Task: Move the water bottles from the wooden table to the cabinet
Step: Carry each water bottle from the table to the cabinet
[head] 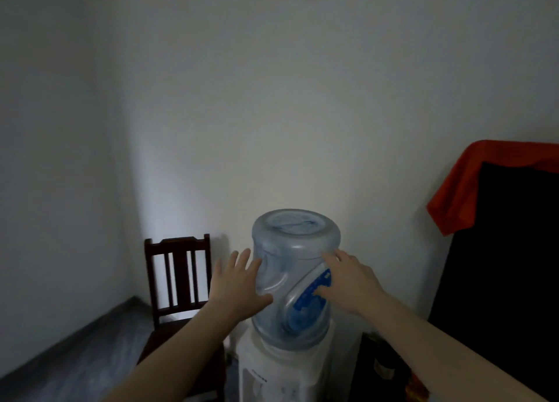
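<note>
A large pale-blue water bottle point(295, 277) stands upside down, neck seated in a white dispenser point(279, 374); its water level cannot be told. The left hand point(239, 283) and right hand point(348, 283), fingers spread, press flat against its sides. A dark wooden chair point(178, 277) stands left; a red cloth point(484, 184) drapes a black object at right.

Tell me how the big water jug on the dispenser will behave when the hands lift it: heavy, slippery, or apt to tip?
The water jug looks see-through and mostly empty, so probably light for its size. Its smooth plastic may slip under the flat left hand and right hand. Standing inverted in the white dispenser, it might tilt once freed.
</note>
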